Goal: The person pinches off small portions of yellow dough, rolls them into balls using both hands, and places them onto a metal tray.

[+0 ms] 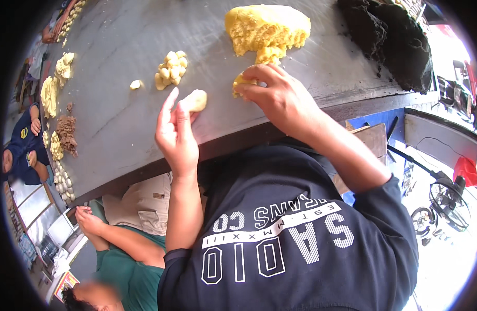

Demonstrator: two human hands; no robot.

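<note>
1. Dough first: the big soft lump of yellow dough (267, 28) sits on the dark grey tabletop (119, 129), straight ahead of our right hand (280, 96) and touching its fingertips, so the right is clearly the nearer one.
2. Our right hand is curled, fingers pinched together on a small torn-off bit of yellow dough (242, 83) right at the lump's near edge.
3. Our left hand (176, 132) is off to the left of the lump, upright, fingers loosely closed around a small smooth oval dough ball (197, 99) at the fingertips. The ball's long axis runs roughly left to right.
4. Between and beyond the hands there's a little pile of rolled dough balls (171, 70), with one stray ball (136, 84) further left. Nothing stands between the right hand and the lump.
5. Far right there's a dark crumbly mound (389, 41), well apart from both hands.
6. Down the left end we see more yellow dough heaps (54, 85) and a brown crumbly pile (67, 132), where other people's hands (88, 220) are nearby too.
</note>
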